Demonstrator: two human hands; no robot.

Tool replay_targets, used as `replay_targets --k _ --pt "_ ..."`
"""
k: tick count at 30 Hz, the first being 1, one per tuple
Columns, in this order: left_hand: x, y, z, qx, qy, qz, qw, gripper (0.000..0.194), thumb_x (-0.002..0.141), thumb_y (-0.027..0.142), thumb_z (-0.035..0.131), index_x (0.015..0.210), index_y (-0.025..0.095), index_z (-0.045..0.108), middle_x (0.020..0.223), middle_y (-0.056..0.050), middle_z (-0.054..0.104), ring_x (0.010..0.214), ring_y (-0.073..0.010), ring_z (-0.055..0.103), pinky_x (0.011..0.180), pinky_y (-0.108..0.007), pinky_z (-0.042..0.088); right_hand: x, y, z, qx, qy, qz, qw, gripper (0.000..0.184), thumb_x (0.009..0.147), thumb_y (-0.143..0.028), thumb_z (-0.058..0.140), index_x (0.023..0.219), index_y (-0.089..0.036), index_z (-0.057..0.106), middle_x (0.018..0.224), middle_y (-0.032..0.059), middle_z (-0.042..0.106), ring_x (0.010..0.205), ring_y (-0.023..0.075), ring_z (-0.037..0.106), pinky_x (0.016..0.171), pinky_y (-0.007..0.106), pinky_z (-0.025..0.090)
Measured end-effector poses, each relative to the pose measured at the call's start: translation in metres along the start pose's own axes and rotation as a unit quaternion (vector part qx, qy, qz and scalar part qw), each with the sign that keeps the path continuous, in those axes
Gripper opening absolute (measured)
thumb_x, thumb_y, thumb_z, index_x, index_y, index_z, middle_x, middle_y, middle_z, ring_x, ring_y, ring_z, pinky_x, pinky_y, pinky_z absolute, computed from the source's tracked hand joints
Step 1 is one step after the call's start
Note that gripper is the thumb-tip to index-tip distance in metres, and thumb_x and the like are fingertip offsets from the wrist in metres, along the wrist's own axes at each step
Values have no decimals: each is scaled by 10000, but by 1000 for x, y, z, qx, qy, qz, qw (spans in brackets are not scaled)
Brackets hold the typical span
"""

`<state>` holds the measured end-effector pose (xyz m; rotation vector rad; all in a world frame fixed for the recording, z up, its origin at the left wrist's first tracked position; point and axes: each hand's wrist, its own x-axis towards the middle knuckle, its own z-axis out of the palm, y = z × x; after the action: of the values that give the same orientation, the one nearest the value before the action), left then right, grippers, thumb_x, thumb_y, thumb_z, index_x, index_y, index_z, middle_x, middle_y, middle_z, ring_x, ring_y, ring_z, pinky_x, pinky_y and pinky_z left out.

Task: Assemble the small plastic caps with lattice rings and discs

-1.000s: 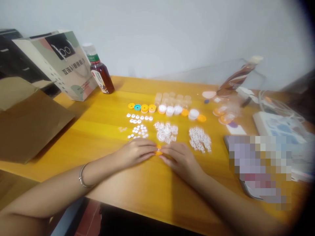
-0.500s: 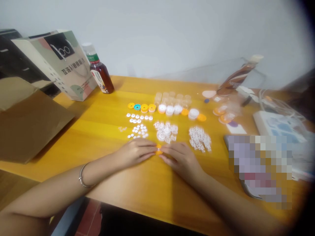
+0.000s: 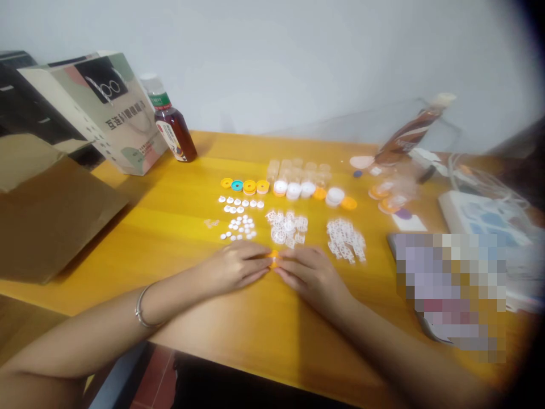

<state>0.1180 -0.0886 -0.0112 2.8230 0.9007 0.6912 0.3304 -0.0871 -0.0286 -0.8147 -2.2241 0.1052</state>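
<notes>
A thin, rounded silver bangle (image 3: 140, 300) with a small bead-like knob (image 3: 138, 312) circles the person's left forearm (image 3: 114, 328), and black clothing (image 3: 238, 386) covers the lap.

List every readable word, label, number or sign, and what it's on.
"互连": paper bag, large line; its other characters and small red print are blurred.
Glasses drawing: same bag.
Dark bottle: label too small to read.
Slanted brown bottle: lettering blurred.
Held orange piece: no readable text.
</notes>
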Motion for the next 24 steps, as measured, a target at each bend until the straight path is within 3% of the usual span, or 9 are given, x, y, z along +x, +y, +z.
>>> replay_targets --k 11,19,24 --pt "1 0 -7 13 -39 10 999 264 878 238 463 1105 162 573 1064 -100 607 964 -183 579 839 -352 503 -1 3 0 7 -5 -12 1000 60 784 -171 599 823 -206 629 884 44 683 797 163 619 694 319 471" --pt "-11 -50 -60 16 -73 -140 987 180 863 225 465 970 163 596 916 -55 588 806 -135 565 730 -266 476 0 2 -7 45 -20 8 999 90 791 -205 600 872 -218 637 876 40 688 820 163 618 715 314 468" --pt "-14 -56 -64 -20 -112 -161 980 142 824 261 521 894 165 600 853 -35 595 722 -112 557 651 -222 453 3 0 -9 50 -14 8 999 66 787 -193 597 836 -221 631 835 26 687 784 151 620 705 303 471"
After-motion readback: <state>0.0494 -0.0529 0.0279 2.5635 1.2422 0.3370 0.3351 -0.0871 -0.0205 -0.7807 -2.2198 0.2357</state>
